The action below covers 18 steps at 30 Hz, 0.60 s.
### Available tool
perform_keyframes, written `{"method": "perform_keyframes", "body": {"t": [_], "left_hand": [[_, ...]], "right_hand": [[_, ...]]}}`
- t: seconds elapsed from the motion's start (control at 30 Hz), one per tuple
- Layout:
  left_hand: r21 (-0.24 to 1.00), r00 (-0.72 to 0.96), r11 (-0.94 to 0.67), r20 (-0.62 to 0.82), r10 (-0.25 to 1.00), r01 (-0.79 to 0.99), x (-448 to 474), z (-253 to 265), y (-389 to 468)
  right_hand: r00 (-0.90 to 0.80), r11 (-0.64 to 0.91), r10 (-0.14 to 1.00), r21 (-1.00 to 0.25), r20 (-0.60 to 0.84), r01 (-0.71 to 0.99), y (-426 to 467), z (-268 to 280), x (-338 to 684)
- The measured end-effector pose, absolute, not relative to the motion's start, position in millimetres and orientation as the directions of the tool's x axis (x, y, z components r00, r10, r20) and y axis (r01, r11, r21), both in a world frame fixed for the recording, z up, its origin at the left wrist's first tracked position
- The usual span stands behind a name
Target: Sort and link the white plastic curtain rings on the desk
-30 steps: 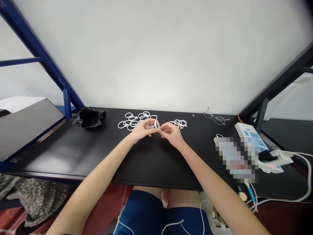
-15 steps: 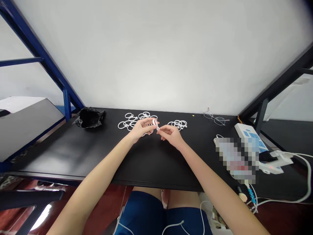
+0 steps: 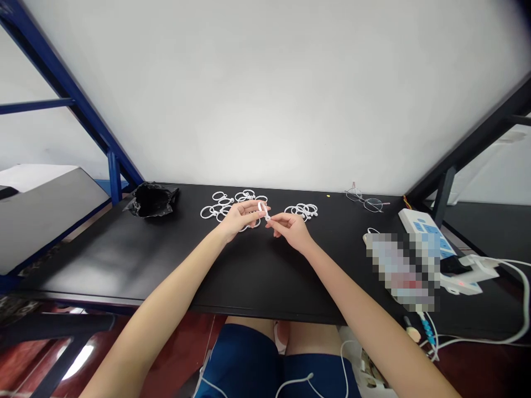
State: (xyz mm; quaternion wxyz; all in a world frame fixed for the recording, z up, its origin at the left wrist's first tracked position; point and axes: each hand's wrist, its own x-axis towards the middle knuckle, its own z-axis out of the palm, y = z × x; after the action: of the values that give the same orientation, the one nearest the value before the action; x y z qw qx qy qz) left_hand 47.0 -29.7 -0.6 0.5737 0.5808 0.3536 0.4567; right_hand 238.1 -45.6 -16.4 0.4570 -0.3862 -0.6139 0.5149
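Between my hands, a little above the black table (image 3: 274,276), is a white plastic ring (image 3: 261,206) with a small knob at its lower end. My left hand (image 3: 239,216) pinches the ring's band from the left. The fingertips of my right hand (image 3: 293,228) close on the small knob end. Behind and left of my left hand lies a loose group of similar white rings (image 3: 208,212), partly hidden by its fingers. Beyond my right hand sits a smaller cluster of white rings (image 3: 306,210), overlapping one another.
A crumpled black plastic bag (image 3: 151,200) stands open at the back left. Eyeglasses (image 3: 368,203) lie at the back right. Nearer on the right are a pixelated flat object (image 3: 400,271), a white power strip (image 3: 427,229) and white cables (image 3: 520,309). A blue metal post (image 3: 114,174) rises on the left.
Both hands stay in almost the same place, still on the ring. The ring has tilted very slightly; the piles on the table look the same.
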Motion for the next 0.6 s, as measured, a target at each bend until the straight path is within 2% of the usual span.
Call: {"method": "perform_keyframes", "body": {"t": [0.6], "left_hand": [[0.992, 0.335, -0.045, 0.084, 0.938, -0.121, 47.0, 0.4, -31.5]], "right_hand": [[-0.289, 0.187, 0.941, -0.982, 0.177, 0.008, -48.3, -14.3, 235.4]]}}
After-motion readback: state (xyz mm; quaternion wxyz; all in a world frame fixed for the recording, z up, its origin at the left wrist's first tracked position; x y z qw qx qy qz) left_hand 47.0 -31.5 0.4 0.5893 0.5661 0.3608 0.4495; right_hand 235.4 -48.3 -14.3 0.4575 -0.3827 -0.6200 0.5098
